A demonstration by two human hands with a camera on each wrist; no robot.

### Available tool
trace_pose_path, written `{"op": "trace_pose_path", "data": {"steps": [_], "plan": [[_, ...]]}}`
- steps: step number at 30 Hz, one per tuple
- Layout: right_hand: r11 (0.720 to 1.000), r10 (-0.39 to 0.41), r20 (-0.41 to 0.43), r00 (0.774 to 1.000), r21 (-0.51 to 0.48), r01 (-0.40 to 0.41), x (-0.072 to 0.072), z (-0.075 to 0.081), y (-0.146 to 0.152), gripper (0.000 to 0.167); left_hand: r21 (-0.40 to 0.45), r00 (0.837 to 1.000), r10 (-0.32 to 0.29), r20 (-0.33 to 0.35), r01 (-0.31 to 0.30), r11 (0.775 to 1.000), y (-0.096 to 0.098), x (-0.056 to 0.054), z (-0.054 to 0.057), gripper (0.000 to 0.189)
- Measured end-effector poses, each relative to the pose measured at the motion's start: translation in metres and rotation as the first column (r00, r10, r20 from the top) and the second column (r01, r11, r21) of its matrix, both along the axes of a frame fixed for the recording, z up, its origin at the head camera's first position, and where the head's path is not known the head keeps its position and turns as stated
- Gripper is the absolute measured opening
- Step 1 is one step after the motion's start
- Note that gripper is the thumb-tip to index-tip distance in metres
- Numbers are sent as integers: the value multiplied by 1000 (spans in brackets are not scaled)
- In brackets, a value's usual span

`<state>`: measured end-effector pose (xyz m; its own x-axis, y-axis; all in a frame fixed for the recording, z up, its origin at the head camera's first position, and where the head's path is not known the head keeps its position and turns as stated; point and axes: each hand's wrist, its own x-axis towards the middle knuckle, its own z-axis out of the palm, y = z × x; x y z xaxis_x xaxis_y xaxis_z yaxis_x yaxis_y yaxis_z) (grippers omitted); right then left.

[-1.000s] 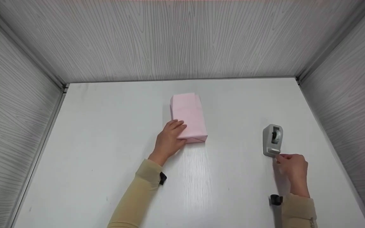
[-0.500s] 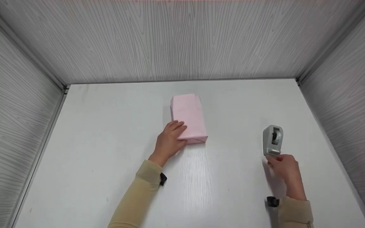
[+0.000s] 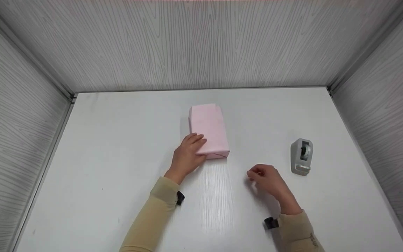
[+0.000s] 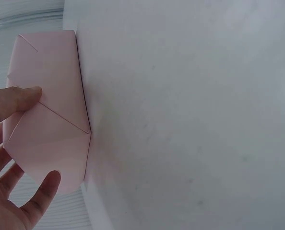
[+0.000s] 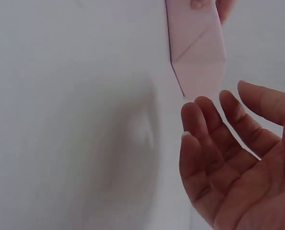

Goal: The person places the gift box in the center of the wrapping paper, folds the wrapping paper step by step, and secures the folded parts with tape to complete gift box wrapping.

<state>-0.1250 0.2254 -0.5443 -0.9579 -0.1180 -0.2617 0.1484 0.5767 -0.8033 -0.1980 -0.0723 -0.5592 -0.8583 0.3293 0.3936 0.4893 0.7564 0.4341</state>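
A box wrapped in pink paper (image 3: 210,127) lies on the white tabletop. My left hand (image 3: 186,154) grips its near left part. In the left wrist view, the thumb (image 4: 25,99) presses on the folded end and the other fingers reach round the side. Between box and tape dispenser, my right hand (image 3: 266,178) hovers over the table with thumb and fingertips close together. In the right wrist view, those fingers (image 5: 195,120) are bent and no tape can be made out at them. The grey tape dispenser (image 3: 301,156) stands to the right, apart from both hands.
A pale wood-grain panel (image 3: 201,45) rises behind the tabletop (image 3: 124,140), with similar panels (image 3: 16,115) at left and right. Each wrist carries a small black device (image 3: 270,223).
From the front of the tape dispenser, my right hand has moved left toward the pink box. The dispenser stays in place, and the left hand keeps its grip on the box.
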Motion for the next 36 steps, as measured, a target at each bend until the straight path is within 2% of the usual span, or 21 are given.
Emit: {"op": "trace_pose_path", "data": {"steps": [4, 5, 10, 15, 22, 27, 32, 36], "plan": [[987, 78, -52, 996, -136, -84, -3, 1, -26, 16, 8, 1000, -4, -10, 4, 1000, 0, 0, 0, 50], [982, 97, -69, 993, -158, -107, -2, 6, -34, 16, 9, 1000, -5, -11, 6, 1000, -1, 0, 0, 50], [951, 180, -137, 974, -230, -208, -8, 13, -60, 19, 13, 1000, -8, -10, 8, 1000, -1, 0, 0, 49], [924, 199, -139, 970, -304, -233, -20, 16, -78, 23, 1, 1000, 1, 2, -1, 1000, -1, 0, 0, 49], [887, 189, -85, 978, -413, -207, -36, 19, -94, 26, -15, 1000, 4, 17, -4, 1000, 0, 1, 1, 50], [864, 167, -29, 986, -478, -160, -44, 14, -102, 29, -11, 1000, -2, 1, 2, 1000, 0, 1, 0, 50], [866, 97, 46, 994, -495, -62, -45, 8, -107, 25, -12, 1000, -1, 1, 1, 1000, 0, 0, -1, 49], [876, 34, 74, 997, -482, 6, -44, 5, -110, 20, -13, 1000, 1, 6, -1, 1000, 0, 0, -1, 49]]}}
